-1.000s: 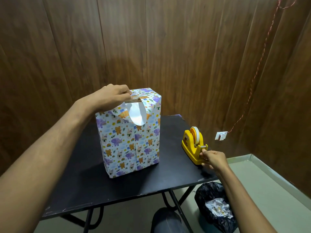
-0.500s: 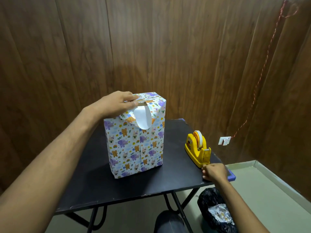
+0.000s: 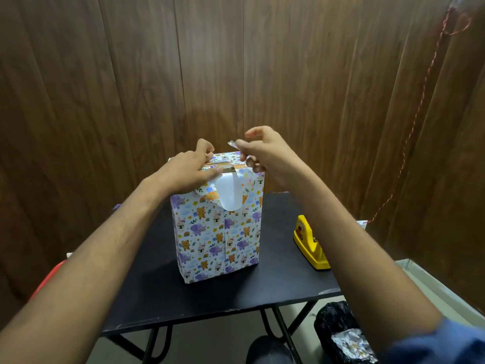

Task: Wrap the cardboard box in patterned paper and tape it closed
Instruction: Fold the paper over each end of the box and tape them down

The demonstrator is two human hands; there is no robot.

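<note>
Objects on the black table: 1 box wrapped in animal-print paper, standing upright mid-table, and 1 yellow tape dispenser near the right edge, well apart from it. 1 white paper flap hangs over the box's near top edge. Left hand presses the folded top down, fingers curled over it. Right hand hovers above the box's right top corner, pinching 1 tape strip.

Both forearms reach toward frame centre. The left hand lies palm-down, fingers curled and pressing. The right hand, slightly higher, pinches thumb against forefinger, other fingers spread.
</note>
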